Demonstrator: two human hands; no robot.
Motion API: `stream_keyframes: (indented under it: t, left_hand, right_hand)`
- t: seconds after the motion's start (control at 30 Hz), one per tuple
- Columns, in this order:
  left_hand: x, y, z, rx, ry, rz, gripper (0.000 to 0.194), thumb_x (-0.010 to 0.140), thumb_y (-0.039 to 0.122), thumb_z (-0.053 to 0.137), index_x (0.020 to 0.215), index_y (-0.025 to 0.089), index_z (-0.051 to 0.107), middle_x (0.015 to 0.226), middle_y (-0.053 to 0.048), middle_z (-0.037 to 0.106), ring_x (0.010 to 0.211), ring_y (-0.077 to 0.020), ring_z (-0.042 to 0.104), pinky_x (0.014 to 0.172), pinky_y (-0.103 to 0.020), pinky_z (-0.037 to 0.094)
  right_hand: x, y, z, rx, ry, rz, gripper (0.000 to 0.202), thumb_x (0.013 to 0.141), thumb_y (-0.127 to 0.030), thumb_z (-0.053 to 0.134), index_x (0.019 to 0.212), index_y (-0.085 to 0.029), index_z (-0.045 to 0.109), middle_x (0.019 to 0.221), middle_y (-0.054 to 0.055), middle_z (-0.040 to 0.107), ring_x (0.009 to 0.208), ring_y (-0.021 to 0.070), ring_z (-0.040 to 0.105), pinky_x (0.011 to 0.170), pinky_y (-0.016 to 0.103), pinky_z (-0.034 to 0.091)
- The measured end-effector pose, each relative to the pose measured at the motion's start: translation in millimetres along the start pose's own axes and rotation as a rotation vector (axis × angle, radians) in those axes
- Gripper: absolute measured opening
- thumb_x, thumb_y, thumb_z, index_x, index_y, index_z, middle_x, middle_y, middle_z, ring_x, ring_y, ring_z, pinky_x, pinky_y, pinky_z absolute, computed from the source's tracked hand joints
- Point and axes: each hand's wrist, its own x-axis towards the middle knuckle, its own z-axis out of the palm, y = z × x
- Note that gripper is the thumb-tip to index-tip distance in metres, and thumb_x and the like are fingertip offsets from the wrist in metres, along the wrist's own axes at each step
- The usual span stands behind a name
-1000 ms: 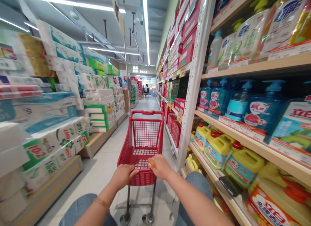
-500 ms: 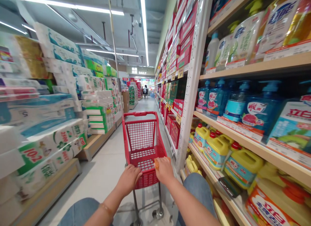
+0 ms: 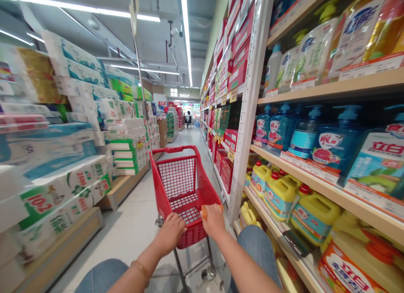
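Observation:
A small red shopping cart with a mesh basket stands in front of me, its near end between my hands. My left hand is closed over the left part of its near rim. On the right part of that rim, my right hand is closed too. Something orange shows at its fingers; whether it is a cloth or part of the handle I cannot tell. No goods show in the visible part of the basket.
Shelves on the right hold blue pump bottles and yellow detergent jugs. A dark flat object lies on the low shelf. Packs of tissue paper are stacked at left. A thin pole rises beyond the cart. A person is far down the aisle.
The cart has turned a little, its far end swinging left. Both hands stay on its near rim.

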Motion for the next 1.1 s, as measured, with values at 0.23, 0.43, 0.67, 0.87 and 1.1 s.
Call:
stream_keyframes:
  t: [0.23, 0.43, 0.67, 0.87, 1.1]
  left_hand:
    - [5, 1, -9.1, -0.017, -0.084, 0.075, 0.038, 0.098, 0.044, 0.03, 0.083, 0.021, 0.056, 0.086, -0.004, 0.062, 0.084, -0.0192, 0.05, 0.087, -0.038, 0.034]
    - [9, -15, -10.1, -0.026, 0.009, 0.093, 0.046, 0.091, 0.061, 0.035, 0.083, 0.021, 0.056, 0.089, -0.003, 0.059, 0.089, -0.02, 0.048, 0.099, -0.043, 0.028]
    - [21, -6, 0.2, -0.041, -0.013, 0.072, 0.047, 0.093, 0.059, 0.03, 0.087, 0.021, 0.057, 0.088, -0.005, 0.059, 0.088, -0.0207, 0.049, 0.09, -0.039, 0.033]
    - [27, -10, 1.3, -0.038, 0.088, 0.049, 0.049, 0.088, 0.066, 0.037, 0.09, 0.022, 0.059, 0.091, -0.004, 0.058, 0.09, -0.0214, 0.049, 0.095, -0.041, 0.032]
    - [40, 1, 10.6, -0.031, 0.089, -0.033, 0.045, 0.089, 0.06, 0.039, 0.095, 0.021, 0.06, 0.094, -0.007, 0.061, 0.09, -0.0224, 0.051, 0.091, -0.041, 0.033]
  right_hand:
    - [-8, 6, -5, 0.104, -0.07, -0.172, 0.021, 0.092, -0.028, 0.049, 0.108, -0.02, 0.061, 0.103, 0.005, 0.065, 0.1, 0.0203, 0.054, 0.097, 0.034, 0.031]
    - [3, 19, -5, -0.001, 0.022, 0.012, 0.02, 0.092, -0.025, 0.048, 0.105, -0.018, 0.062, 0.099, 0.007, 0.065, 0.099, 0.0218, 0.054, 0.096, 0.034, 0.031]
    - [-15, -22, 6, 0.107, -0.111, -0.184, 0.021, 0.093, -0.032, 0.05, 0.106, -0.021, 0.061, 0.101, 0.005, 0.065, 0.097, 0.0206, 0.054, 0.091, 0.033, 0.034]
    - [0, 1, 2, 0.021, -0.036, -0.049, 0.021, 0.095, -0.029, 0.046, 0.102, -0.02, 0.063, 0.098, 0.007, 0.066, 0.097, 0.022, 0.056, 0.091, 0.035, 0.034]
    - [-6, -13, 7, 0.002, -0.054, -0.041, 0.02, 0.093, -0.03, 0.048, 0.1, -0.019, 0.063, 0.096, 0.007, 0.066, 0.095, 0.0228, 0.056, 0.088, 0.034, 0.034]
